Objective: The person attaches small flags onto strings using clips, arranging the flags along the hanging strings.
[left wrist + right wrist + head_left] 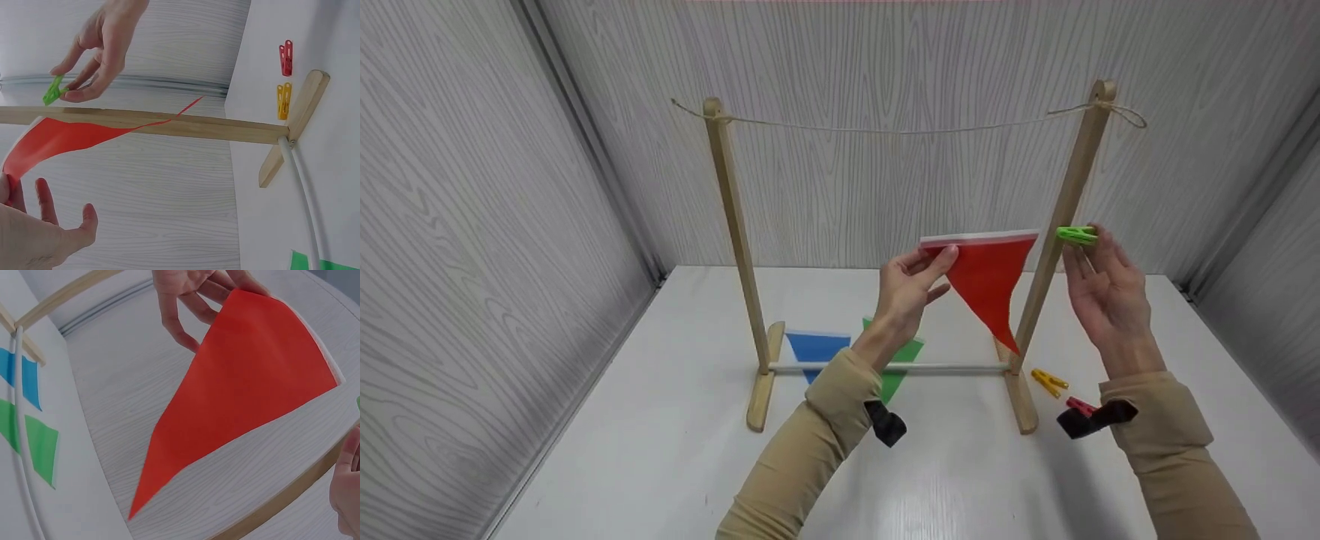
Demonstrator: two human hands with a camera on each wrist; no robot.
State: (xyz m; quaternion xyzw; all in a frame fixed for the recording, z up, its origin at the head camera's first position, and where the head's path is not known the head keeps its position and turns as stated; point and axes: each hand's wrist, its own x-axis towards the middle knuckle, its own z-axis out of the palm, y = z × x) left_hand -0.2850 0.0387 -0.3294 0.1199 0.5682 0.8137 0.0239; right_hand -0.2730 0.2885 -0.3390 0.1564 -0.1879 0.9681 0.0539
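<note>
The left hand (pixel 911 289) pinches the top left corner of a red flag (pixel 986 281) between thumb and fingers and holds it up in the air, point hanging down, in front of the right post (pixel 1061 217) of a wooden rack (pixel 735 247). The flag's white top edge runs level, its right end just beside the post, well below the string (pixel 900 129) tied between the two post tops. The right hand (pixel 1106 292) pinches a green peg (pixel 1076 235) at its fingertips, just right of the post and near the flag's free top corner; peg and flag are apart.

The string is bare along its whole span, with open wall behind it. Between the posts, above the white rod (pixel 889 367) that joins the feet, the room is open apart from the left forearm.

Flags: three. One red in the hand; one blue (pixel 817 349) and one green (pixel 904 360) lying flat on the white surface (pixel 660 450) behind the rod, side by side.

Pegs: three. One green in the right hand; one yellow (pixel 1048 381) and one red (pixel 1080 406) lying on the surface right of the rack's right foot, near each other, the red partly hidden by the wrist strap.

The surface is closed in by walls at left, back and right.
</note>
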